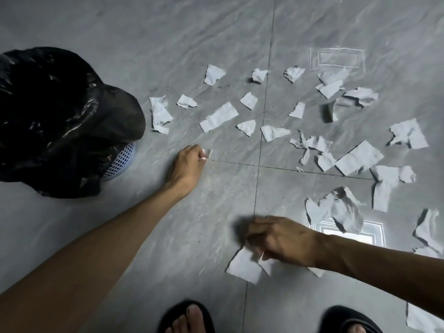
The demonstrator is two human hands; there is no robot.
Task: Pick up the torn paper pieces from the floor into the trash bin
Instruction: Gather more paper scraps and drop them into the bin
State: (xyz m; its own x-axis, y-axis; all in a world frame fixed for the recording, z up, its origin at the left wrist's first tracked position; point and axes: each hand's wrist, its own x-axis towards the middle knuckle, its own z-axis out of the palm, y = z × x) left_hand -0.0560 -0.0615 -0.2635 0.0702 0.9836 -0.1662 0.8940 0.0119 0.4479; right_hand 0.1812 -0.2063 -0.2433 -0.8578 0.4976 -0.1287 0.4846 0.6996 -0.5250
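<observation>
Left hand (188, 162) pinches a small white paper scrap (207, 153) at its fingertips, black-bagged lattice plastic trash bin (67, 121) just behind for a short drop; right hand (276, 239), blurred, seemingly clamps a larger white torn piece (243, 265) beneath its fingers; most scraps lie beyond.

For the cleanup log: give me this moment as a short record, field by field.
setting: grey tiled floor
bin: trash bin with black bag liner, at the left
left hand: left hand pinching a small paper scrap near the bin
right hand: right hand closed on a larger paper piece, low on the floor
remaining paper: many torn pieces scattered, mostly to the right
feet: dark sandals at the bottom edge
</observation>
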